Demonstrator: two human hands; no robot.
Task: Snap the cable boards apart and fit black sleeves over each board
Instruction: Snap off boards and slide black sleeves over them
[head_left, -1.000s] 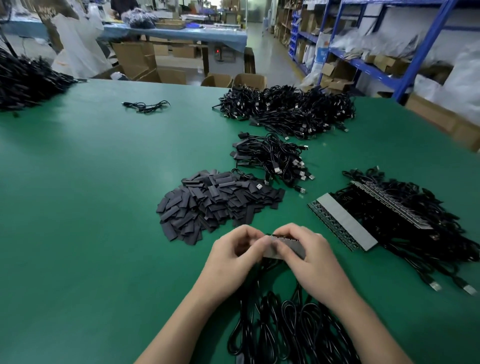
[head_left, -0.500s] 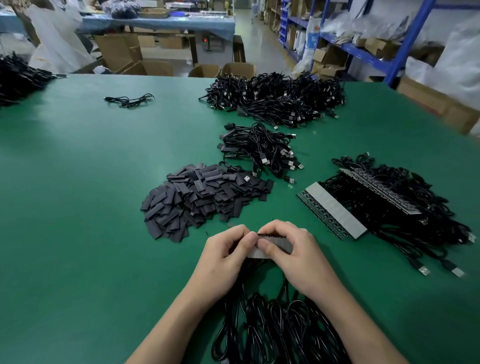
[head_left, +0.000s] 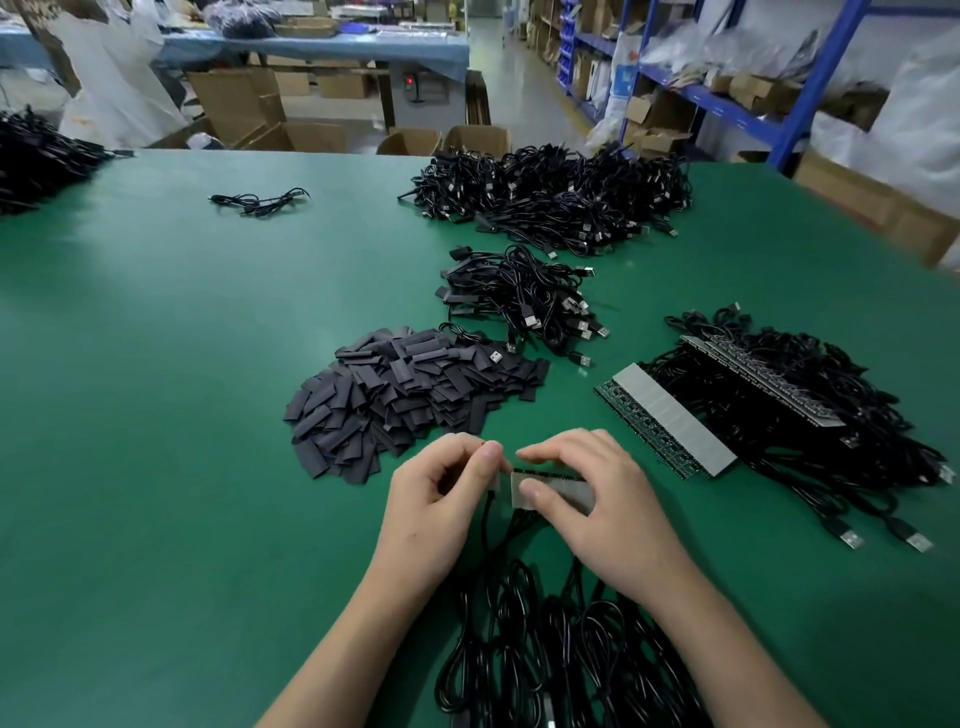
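- Since the earlier frame the two hands have drawn apart. A gap now splits the strip of boards (head_left: 558, 491), which was one piece before; it sits just in front of the sleeve pile (head_left: 410, 395).
- Nearest on my screen are the coiled cables (head_left: 545, 649) running off the strip, well in front of the sleeve pile.
- I see the left hand (head_left: 441, 499) pinching one small board (head_left: 494, 483) between thumb and forefinger, with the other fingers curled.
- I see the right hand (head_left: 597, 499) pinching the rest of the strip, thumb on its grey face and fingers over its top edge.
- Right of the sleeve pile, a full board panel (head_left: 670, 421) lies against a tangle of cables on the green table (head_left: 156, 415).
- Just behind the sleeve pile sits a small cable bundle (head_left: 519, 296).
- Further behind the pile I make out a big cable heap (head_left: 561, 197), and far behind it to the left, a lone cable (head_left: 260, 200).
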